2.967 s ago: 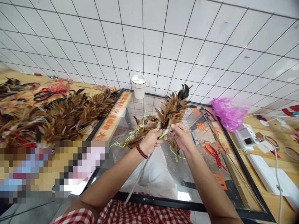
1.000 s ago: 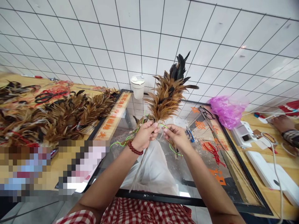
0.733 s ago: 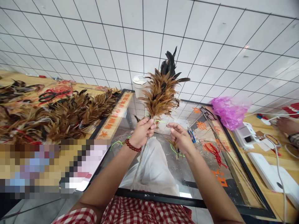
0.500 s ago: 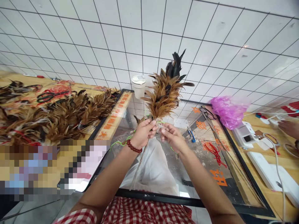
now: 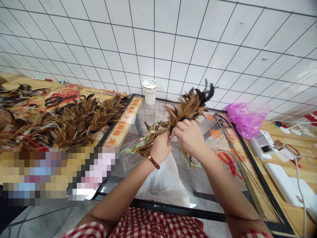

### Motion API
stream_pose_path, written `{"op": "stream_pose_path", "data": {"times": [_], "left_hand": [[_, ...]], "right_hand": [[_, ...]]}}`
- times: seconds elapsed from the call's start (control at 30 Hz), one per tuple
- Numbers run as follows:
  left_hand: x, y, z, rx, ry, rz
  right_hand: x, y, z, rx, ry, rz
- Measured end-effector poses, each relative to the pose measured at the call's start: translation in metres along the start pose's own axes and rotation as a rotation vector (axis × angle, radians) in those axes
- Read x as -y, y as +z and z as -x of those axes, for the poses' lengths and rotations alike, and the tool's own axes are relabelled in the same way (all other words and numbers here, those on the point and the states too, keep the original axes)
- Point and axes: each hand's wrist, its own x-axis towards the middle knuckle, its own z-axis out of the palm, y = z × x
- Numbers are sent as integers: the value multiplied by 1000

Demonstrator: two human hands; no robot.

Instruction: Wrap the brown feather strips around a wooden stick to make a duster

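A feather duster [image 5: 187, 107] of brown feathers with a black tip leans away from me to the right, over a glass tabletop. My left hand [image 5: 162, 145], with a red bead bracelet [image 5: 153, 162], is closed around the duster where the feathers begin. Beside it, my right hand [image 5: 189, 137] is closed on the lowest feathers from the right, fingertips close to the left hand. Green string [image 5: 133, 150] trails out to the left among loose feathers [image 5: 150, 138]. More of it [image 5: 190, 164] lies under my right wrist.
A lidded white cup [image 5: 150, 92] stands by the tiled wall. Several feather bundles [image 5: 81, 122] and black scissors [image 5: 59, 99] lie left. To the right are eyeglasses [image 5: 223, 120], red cords [image 5: 229, 163], a purple plastic bag [image 5: 247, 119] and white devices with cables [image 5: 284, 185].
The duster has tipped down and to the right. My right hand has moved up onto the lower feathers, and my left hand has turned inward. The whole view has shifted slightly.
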Motion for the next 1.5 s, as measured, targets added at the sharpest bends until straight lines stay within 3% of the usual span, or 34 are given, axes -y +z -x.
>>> {"op": "stream_pose_path", "data": {"times": [0.1, 0.23, 0.3, 0.37, 0.43, 0.5, 0.6, 0.67, 0.73, 0.83, 0.97, 1.1, 1.2, 1.33, 1.5], "left_hand": [[-12, 1, 12, 88, 33, -101], [-18, 1, 18, 117, -16, -100], [-17, 2, 15, 131, -54, 64], [-17, 0, 8, 173, -174, 371], [-16, -6, 1, 272, -360, 730], [-15, -18, -7, 428, -527, 1011], [-10, -37, -15, 624, -644, 1247], [-7, -45, -18, 675, -674, 1372], [-7, -49, -19, 718, -680, 1483], [-10, -50, -19, 821, -700, 1598], [-9, -46, -21, 870, -747, 1718], [3, -39, -18, 905, -774, 1778], [8, -36, -15, 920, -781, 1782], [8, -37, -14, 911, -776, 1770], [7, -37, -15, 746, -758, 1613]], "right_hand": [[-10, -7, -20, 62, -140, 71], [-11, -6, -36, 181, -187, 38], [-6, -5, -41, 216, -216, 17], [0, -8, -43, 202, -249, 6], [1, -17, -41, 88, -233, -9], [-4, -29, -30, -148, -141, -76], [-19, -32, -3, -563, 138, -337], [-26, -16, 15, -665, 360, -612], [-25, 12, 25, -525, 518, -935], [-9, 55, 28, -240, 591, -1338], [13, 77, 18, -182, 562, -1596], [11, 75, 10, -145, 591, -1468], [5, 75, 9, -34, 603, -1297], [3, 76, 12, 16, 553, -1319], [4, 75, 13, -45, 618, -1383]]}}
